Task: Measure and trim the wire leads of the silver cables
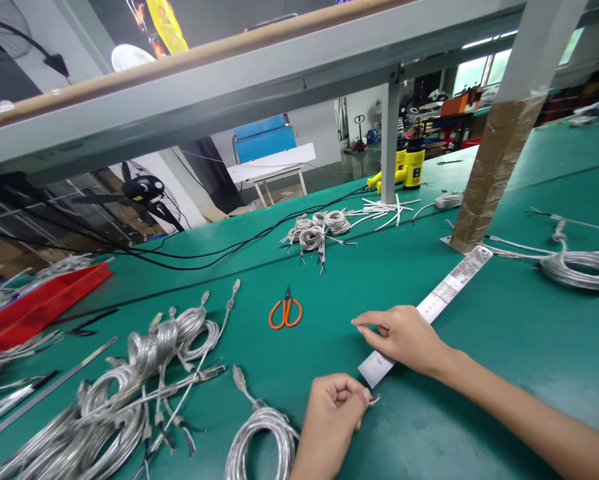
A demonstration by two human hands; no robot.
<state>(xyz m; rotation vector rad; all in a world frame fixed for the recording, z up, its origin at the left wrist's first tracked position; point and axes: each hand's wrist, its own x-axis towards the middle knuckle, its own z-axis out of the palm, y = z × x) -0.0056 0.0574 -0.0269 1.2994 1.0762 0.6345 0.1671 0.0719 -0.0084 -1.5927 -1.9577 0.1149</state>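
Observation:
My left hand point(332, 417) is closed around the end of a cable, and short red and white wire tips point(374, 400) poke out past its thumb. A coiled clear-jacketed USB cable point(262, 440) lies just left of that hand, its plug pointing up. My right hand point(406, 339) is over a metal ruler point(452, 285), with its fingers stretched out to the left and nothing visible in them. The ruler lies slantwise on the green table, its near end close to my left hand. Orange-handled scissors point(286, 313) rest farther left.
At left are a large pile of coiled cables point(149, 353) and a red tray point(44, 307). Small cable coils point(312, 233) and white tube pieces point(386, 208) lie at the back. A taped post point(494, 160) stands beyond the ruler; yellow heat guns point(413, 167) stand behind.

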